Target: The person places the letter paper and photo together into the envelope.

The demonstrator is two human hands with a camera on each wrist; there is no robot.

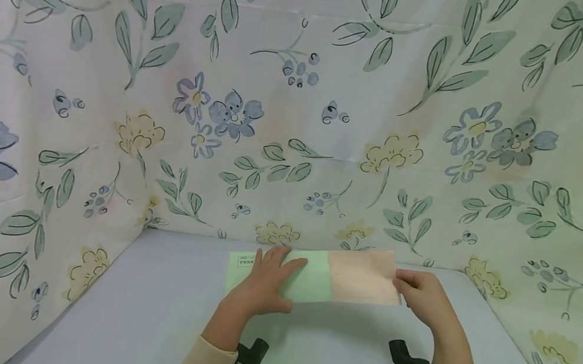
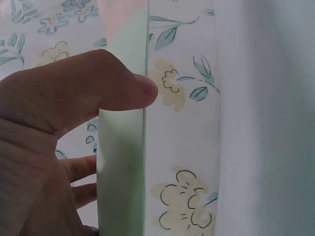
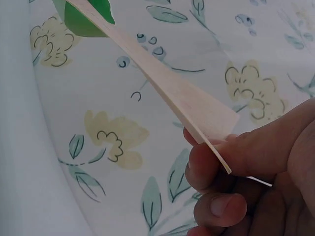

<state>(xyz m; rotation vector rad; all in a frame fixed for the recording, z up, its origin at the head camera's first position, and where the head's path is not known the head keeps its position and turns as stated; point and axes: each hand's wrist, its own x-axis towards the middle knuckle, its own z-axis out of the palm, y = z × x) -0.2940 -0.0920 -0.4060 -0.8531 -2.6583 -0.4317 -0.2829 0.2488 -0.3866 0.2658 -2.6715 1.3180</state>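
A long, flat green-and-peach paper piece (image 1: pixel 313 276) is held up above the table, its green part on the left and its peach part on the right. Small boxed print shows at its left end. My left hand (image 1: pixel 263 283) grips the green part (image 2: pixel 122 172), thumb at the near edge and fingers spread over the face. At the far right end, my right hand (image 1: pixel 423 295) pinches the peach part (image 3: pixel 189 105) between thumb and fingers. In the right wrist view the peach part looks thin, seen nearly edge-on, with green (image 3: pixel 91 19) at its far end.
The pale table (image 1: pixel 162 293) stretches beneath both hands. A flower-printed cloth (image 1: pixel 298 117) hangs behind it and along both sides. Black wrist mounts (image 1: pixel 408 360) stick out near the sleeve cuffs.
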